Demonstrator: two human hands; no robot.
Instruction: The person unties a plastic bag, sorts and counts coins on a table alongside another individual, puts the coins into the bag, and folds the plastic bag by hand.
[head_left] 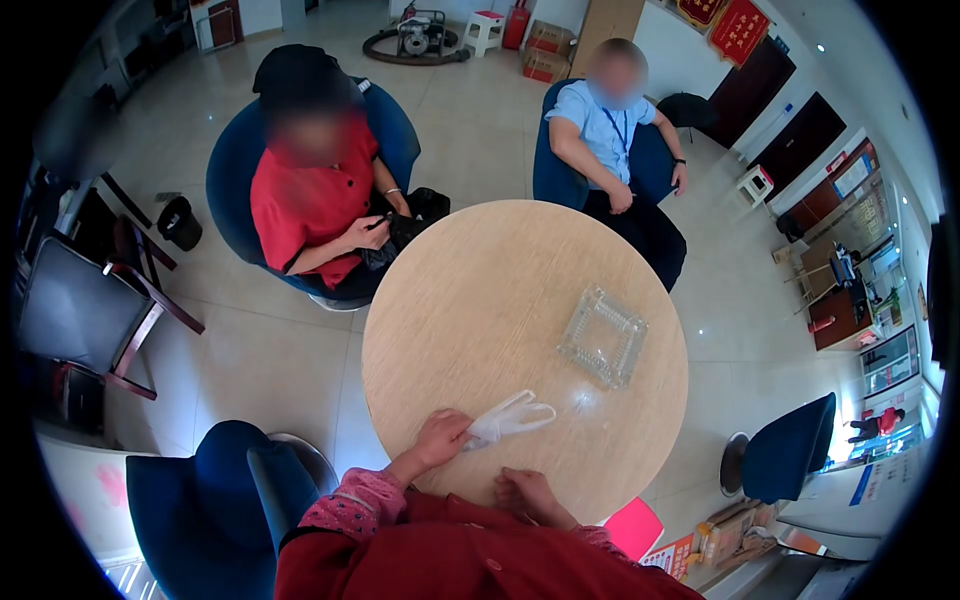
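My left hand (443,438) is at the near left part of the round wooden table (460,290), its fingers closed on the end of a thin white plastic bag (510,417). The bag's loose loops lie on the tabletop to the right of that hand. My right hand (525,492) rests at the table's near edge with its fingers curled in; whether anything is inside them is hidden. Beyond the bag, a square clear glass ashtray (603,336) sits on the right half of the table.
A person in red (310,195) sits at the back left with a black bag (405,228). Across the table sits a person in light blue (610,130). Blue chairs stand near left (215,500) and right (790,450). A pink stool (635,527) is beside the near right edge.
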